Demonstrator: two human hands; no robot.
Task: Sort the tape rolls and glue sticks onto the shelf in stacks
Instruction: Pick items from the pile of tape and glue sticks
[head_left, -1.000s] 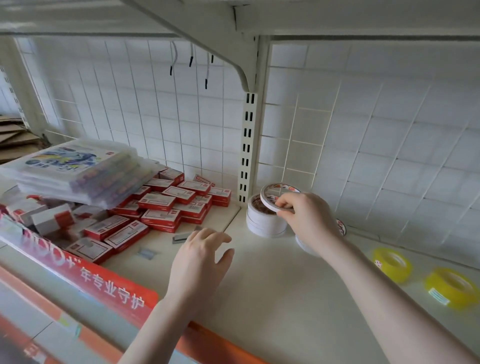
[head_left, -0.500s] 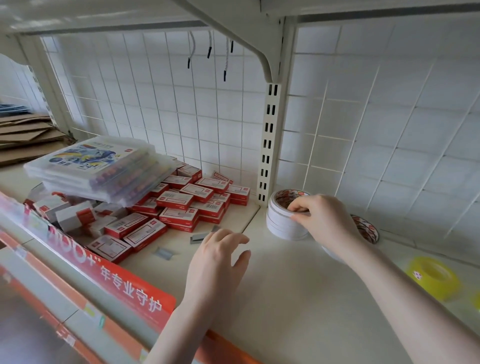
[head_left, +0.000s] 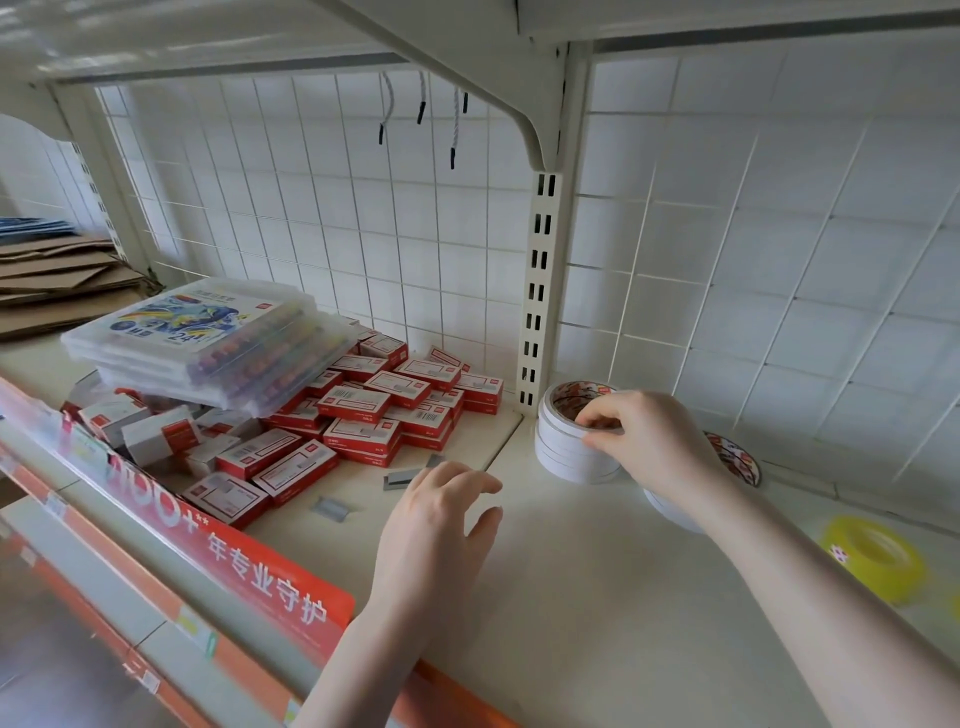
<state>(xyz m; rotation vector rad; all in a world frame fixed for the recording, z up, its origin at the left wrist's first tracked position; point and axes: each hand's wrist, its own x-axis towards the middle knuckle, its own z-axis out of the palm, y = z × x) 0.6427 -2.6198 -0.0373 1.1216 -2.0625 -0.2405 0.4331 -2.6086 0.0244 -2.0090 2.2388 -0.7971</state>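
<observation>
Your right hand (head_left: 649, 441) is pinching the top white tape roll (head_left: 574, 402), squaring the stack (head_left: 571, 447) at centre right; your left hand (head_left: 436, 525) is hovering relaxed, holding nothing.

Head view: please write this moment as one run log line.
right hand: grips top roll of white tape stack | left hand: hovers over shelf, holds nothing | yellow tape roll: unsorted

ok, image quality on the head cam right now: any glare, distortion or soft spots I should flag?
Head view: strong wide-angle bowing, the wire grid back panel and slotted upright lean and curve. Light is soft and even, shadows faint under the left hand. Mild glare on the clear plastic cases. Edges go soft: the yellow tape roll is blurred. The white tape stack under the right hand reads reasonably sharp.
</observation>
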